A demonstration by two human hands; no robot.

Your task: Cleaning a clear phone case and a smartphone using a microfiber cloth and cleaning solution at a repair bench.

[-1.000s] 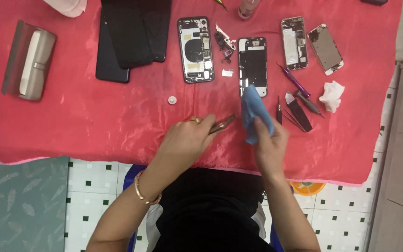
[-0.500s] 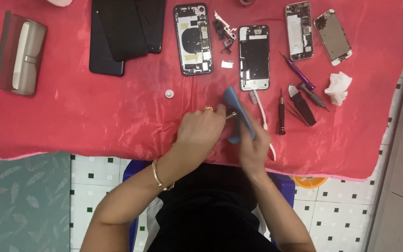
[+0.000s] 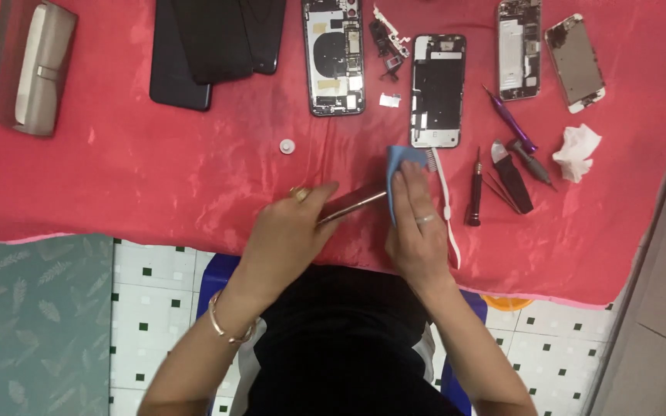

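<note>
I'm seeing left hand (image 3: pixel 290 227) fingers gripping the phone (image 3: pixel 352 204) | right hand (image 3: pixel 418 223) fingers pressing blue cloth (image 3: pixel 404 160) against it | toothbrush (image 3: pixel 445 204) lying just beside, on red cloth (image 3: pixel 156 177).

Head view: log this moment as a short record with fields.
surface: red cloth over a table
left hand: grips a slim, shiny rose-gold phone part
right hand: presses a blue wiping cloth onto that part
beside right hand: white toothbrush, dark red-handled screwdriver
further back: opened black phone body, crumpled white tissue
</note>
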